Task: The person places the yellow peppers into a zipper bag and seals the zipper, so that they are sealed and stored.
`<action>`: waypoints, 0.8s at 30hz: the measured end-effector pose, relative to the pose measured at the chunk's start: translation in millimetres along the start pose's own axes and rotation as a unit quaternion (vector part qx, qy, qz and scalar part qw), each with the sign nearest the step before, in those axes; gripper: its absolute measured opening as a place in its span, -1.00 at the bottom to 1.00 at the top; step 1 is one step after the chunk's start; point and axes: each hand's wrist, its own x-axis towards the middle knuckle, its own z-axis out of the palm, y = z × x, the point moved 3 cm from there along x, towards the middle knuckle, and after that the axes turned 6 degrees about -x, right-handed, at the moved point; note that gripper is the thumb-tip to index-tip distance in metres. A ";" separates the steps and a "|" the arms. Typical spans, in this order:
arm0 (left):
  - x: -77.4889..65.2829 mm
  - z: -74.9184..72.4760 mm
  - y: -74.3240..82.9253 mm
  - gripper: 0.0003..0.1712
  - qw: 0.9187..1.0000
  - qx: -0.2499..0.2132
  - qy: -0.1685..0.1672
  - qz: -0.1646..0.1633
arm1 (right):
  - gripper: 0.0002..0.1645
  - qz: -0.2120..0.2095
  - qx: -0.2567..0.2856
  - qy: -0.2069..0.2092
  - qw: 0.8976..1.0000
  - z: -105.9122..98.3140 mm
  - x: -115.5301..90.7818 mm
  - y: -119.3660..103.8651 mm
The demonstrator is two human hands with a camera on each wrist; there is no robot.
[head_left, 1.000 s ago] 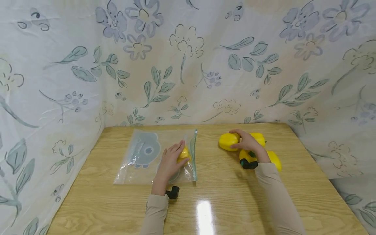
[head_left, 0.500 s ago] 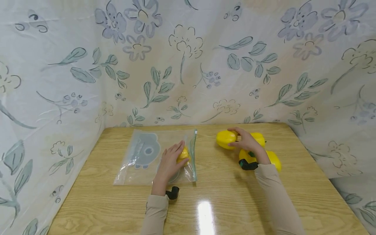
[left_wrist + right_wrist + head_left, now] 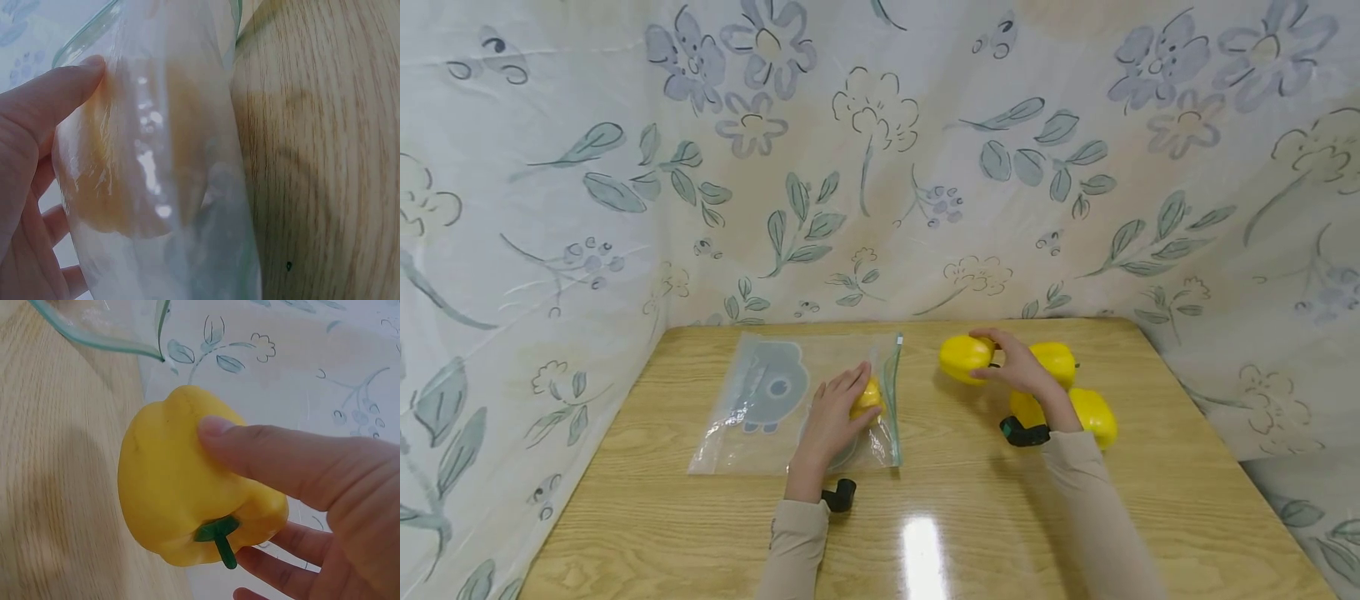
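Note:
A clear zip bag (image 3: 718, 437) with a blue-grey printed figure lies flat on the left, its green-edged mouth facing right. Inside it near the mouth is a yellow bell pepper (image 3: 870, 395), and my left hand (image 3: 831, 423) grips it through the plastic. Thumb and fingers lie on the outside of the bag in the left wrist view, with the pepper (image 3: 109, 203) blurred behind the film. My right hand (image 3: 1021, 367) holds another yellow bell pepper (image 3: 165, 481) by its sides, raised above the table, green stem toward the wrist. It hangs right of the bag's mouth.
On the right of the wooden table (image 3: 970, 508), a yellow pepper (image 3: 1054, 363) stands behind the right wrist, another (image 3: 1094, 417) beside the forearm, and a third (image 3: 1026, 407) is partly hidden under the hand. A floral cloth (image 3: 887, 167) walls off the back and sides.
My right hand has carried its bell pepper leftward, away from the other peppers and closer to the bag's mouth. The left hand and the bag have stayed in place.

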 end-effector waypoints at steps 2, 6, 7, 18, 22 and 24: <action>-0.3 0.2 -0.1 -0.20 1.000 0.000 -0.002 -0.002 | -0.21 -0.007 0.002 0.000 1.000 1.9 -0.7 -3.0; -0.6 -0.2 0.9 -0.20 1.000 0.001 -0.001 -0.002 | -0.20 -0.006 0.005 0.001 1.000 5.4 -1.2 -6.6; -0.5 -0.2 1.0 -0.21 1.000 0.001 -0.001 -0.002 | -0.20 -0.005 0.005 0.001 1.000 6.2 -1.3 -7.1; 1.6 0.2 -0.1 -0.21 1.000 0.002 0.002 0.001 | -0.21 -0.037 0.016 0.014 0.999 13.0 -4.3 -16.7; 1.8 0.4 -0.6 -0.21 1.000 0.005 -0.002 -0.003 | -0.19 -0.041 0.014 0.016 0.999 16.2 -5.5 -18.3; 1.8 0.7 -0.8 -0.20 1.000 0.006 -0.004 -0.006 | -0.19 -0.039 0.015 0.017 0.999 18.0 -5.6 -19.2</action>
